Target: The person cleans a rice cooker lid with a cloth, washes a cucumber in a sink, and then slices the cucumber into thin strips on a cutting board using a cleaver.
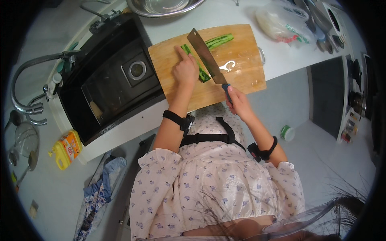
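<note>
A wooden cutting board (244, 60) lies on the white counter before me. My left hand (186, 70) rests on it, holding down a long strip of green cucumber (204, 74) with its fingers along the strip's left side. My right hand (240, 101) grips the dark handle of a cleaver (207, 57). The blade slants up and to the left, just right of the held strip, apart from it near the handle. Beyond the blade are more cucumber pieces (221, 41), lying side by side and partly hidden by the cleaver. Wet patches shine on the board.
A black sink (110, 96) with a chrome faucet (22, 69) adjoins the board's left side. Behind stands a steel basin (167, 13). A plastic bag (280, 22) sits at the back right, near several utensils. A yellow detergent bottle (68, 149) stands left of the sink.
</note>
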### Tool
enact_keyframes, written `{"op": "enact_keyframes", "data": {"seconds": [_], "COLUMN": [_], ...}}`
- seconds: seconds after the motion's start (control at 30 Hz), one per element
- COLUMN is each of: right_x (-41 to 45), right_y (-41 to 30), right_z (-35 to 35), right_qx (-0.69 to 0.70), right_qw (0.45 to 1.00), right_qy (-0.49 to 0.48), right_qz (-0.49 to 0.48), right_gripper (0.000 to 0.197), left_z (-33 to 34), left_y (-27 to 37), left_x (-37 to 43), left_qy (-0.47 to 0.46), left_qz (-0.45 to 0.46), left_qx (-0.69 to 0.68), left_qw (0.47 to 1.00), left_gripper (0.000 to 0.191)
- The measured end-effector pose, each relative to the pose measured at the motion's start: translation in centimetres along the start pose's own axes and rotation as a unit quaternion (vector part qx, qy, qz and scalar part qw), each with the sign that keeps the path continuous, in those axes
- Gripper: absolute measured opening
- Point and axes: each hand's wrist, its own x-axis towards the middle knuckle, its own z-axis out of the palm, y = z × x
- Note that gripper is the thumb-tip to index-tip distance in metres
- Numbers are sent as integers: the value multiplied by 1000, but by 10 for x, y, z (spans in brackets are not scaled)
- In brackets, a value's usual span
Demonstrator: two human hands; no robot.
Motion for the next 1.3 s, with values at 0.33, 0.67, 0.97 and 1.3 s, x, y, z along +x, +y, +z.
{"op": "enact_keyframes", "data": {"seconds": [0.33,0.67,0.97,1.3], "right_x": [2,-2,-2,1], "right_y": [3,-5,-13,-6], "right_z": [11,11,17,25], "right_qx": [24,2,-2,-69], "right_qw": [1000,999,997,997], "right_qy": [-4,-8,11,30], "right_qz": [4,46,71,11], "right_gripper": [44,47,46,47], "left_z": [-1,2,9,8], "left_y": [1,2,-1,1], "left_x": [-2,-4,-5,-7], "left_qy": [-5,-2,36,27], "left_qz": [-8,-3,28,19], "left_qx": [1,30,33,29], "left_qw": [1000,1000,998,999], "left_gripper": [63,63,65,72]}}
